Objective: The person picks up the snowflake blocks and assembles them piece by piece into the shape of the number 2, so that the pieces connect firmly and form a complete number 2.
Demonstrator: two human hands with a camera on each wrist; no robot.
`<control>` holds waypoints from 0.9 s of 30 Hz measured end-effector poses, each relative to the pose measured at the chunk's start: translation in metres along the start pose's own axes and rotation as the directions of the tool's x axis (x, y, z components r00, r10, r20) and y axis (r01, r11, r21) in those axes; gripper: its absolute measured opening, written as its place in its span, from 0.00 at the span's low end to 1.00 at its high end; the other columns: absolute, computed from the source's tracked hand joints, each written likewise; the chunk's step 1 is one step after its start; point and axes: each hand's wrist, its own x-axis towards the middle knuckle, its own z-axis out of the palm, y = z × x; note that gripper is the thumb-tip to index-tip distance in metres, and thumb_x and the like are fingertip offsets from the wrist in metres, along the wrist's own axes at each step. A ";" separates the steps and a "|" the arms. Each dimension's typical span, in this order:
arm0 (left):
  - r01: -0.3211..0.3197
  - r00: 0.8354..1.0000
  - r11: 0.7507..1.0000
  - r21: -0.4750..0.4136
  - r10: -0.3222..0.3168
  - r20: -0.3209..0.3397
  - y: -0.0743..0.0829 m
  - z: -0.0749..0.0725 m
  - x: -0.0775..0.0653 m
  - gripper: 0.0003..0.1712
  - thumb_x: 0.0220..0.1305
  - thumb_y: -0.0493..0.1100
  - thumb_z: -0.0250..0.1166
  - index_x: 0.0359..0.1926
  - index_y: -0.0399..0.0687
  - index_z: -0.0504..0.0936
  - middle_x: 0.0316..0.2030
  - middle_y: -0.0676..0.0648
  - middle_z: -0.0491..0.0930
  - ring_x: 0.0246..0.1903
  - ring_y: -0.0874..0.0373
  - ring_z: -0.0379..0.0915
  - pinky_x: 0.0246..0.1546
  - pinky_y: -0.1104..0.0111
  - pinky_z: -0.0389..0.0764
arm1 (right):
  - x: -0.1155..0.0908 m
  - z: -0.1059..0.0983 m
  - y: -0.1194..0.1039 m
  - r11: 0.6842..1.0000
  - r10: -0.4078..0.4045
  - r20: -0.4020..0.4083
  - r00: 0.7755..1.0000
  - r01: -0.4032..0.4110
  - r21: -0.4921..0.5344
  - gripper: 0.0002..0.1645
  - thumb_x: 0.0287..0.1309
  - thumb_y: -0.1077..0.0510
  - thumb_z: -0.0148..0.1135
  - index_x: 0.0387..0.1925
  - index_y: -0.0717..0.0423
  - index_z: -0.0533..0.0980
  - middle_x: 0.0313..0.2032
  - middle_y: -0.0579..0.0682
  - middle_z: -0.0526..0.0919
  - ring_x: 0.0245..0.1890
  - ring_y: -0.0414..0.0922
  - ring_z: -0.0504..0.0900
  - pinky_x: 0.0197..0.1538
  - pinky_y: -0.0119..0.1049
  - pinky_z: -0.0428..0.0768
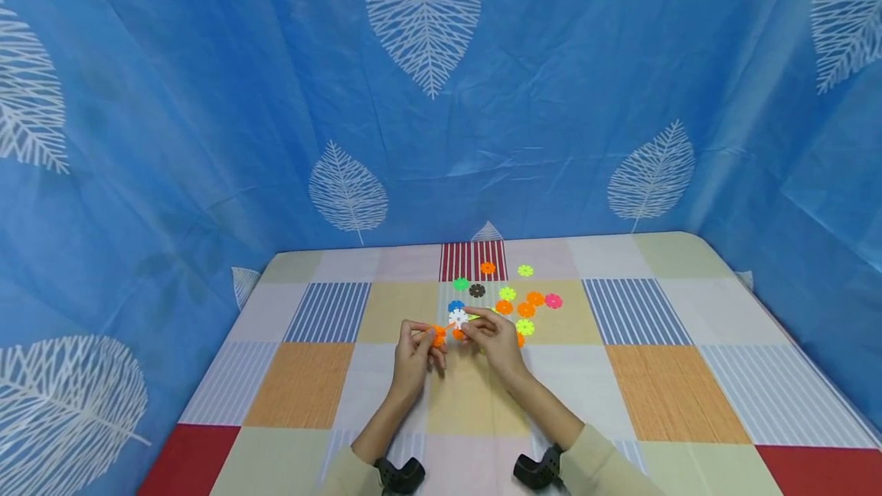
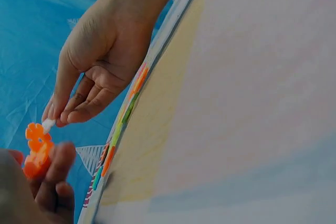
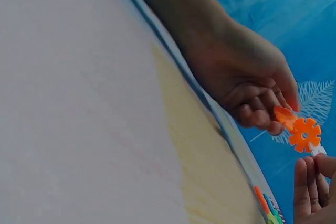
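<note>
Between finger and thumb my left hand (image 1: 413, 354) grips orange notched plastic discs (image 3: 304, 135), slotted together at an angle. My right hand (image 1: 498, 343) pinches a white notched disc (image 1: 458, 318) by its edge. In both wrist views the white disc meets the rim of the outer orange disc. Both hands are held above the table, close to each other. Just beyond them a blue disc (image 1: 455, 305) lies flat. In the left wrist view, my left hand (image 2: 55, 182) is cut off by the frame's edge.
Loose discs lie scattered past the hands: green (image 1: 461, 283), dark brown (image 1: 477, 291), pink (image 1: 553, 301), and several orange and yellow ones. A patchwork cloth (image 1: 317, 381) covers the table. Blue leaf-print curtains (image 1: 537, 98) enclose the back and sides. Black devices (image 1: 402, 474) sit at the wrists.
</note>
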 end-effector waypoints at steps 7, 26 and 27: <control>-0.046 0.993 0.974 0.221 0.069 -0.098 0.005 -0.003 0.002 0.12 0.68 0.39 0.54 0.45 0.33 0.73 0.18 0.40 0.70 0.10 0.62 0.61 0.11 0.76 0.64 | 0.001 -0.001 -0.003 0.999 0.006 0.039 0.999 -0.004 -0.049 0.17 0.55 0.65 0.62 0.47 0.63 0.78 0.31 0.60 0.82 0.28 0.50 0.81 0.35 0.41 0.80; 0.053 0.992 0.995 0.081 -0.044 -0.115 -0.001 -0.003 0.001 0.14 0.63 0.36 0.59 0.49 0.35 0.79 0.29 0.47 0.71 0.12 0.65 0.64 0.11 0.77 0.66 | 0.002 0.002 0.004 0.918 -0.161 0.042 0.986 0.165 -0.361 0.17 0.54 0.60 0.65 0.47 0.59 0.78 0.29 0.51 0.82 0.26 0.48 0.78 0.32 0.33 0.78; 0.054 0.991 0.995 0.087 -0.042 -0.130 -0.001 -0.003 0.002 0.14 0.63 0.36 0.59 0.48 0.36 0.79 0.29 0.47 0.71 0.13 0.65 0.65 0.11 0.77 0.67 | 0.003 0.001 0.006 0.865 -0.197 0.043 0.979 0.194 -0.463 0.16 0.53 0.59 0.66 0.45 0.57 0.80 0.29 0.49 0.81 0.27 0.46 0.76 0.32 0.32 0.76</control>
